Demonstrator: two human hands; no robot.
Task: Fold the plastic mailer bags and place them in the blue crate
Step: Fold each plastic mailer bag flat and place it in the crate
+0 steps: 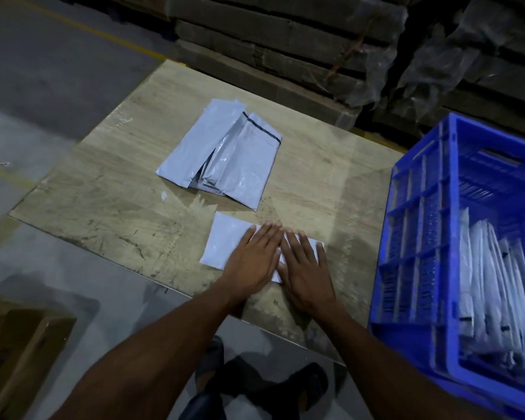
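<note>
Right half of the folded mailer (225, 241) hidden beneath both hands; blue crate (422, 225), right of the right hand (308, 268), cropped by the frame edge.

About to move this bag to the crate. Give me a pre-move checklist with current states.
1. Both hands on the bag: left hand and right hand press flat on the folded mailer: ok.
2. Fold creased fully: cannot tell, hands cover it.
3. Room in the blue crate: ok, folded bags fill only part.
4. Crate close by, right of the table: ok.
5. Unfolded pile apart from this bag: ok.
</note>
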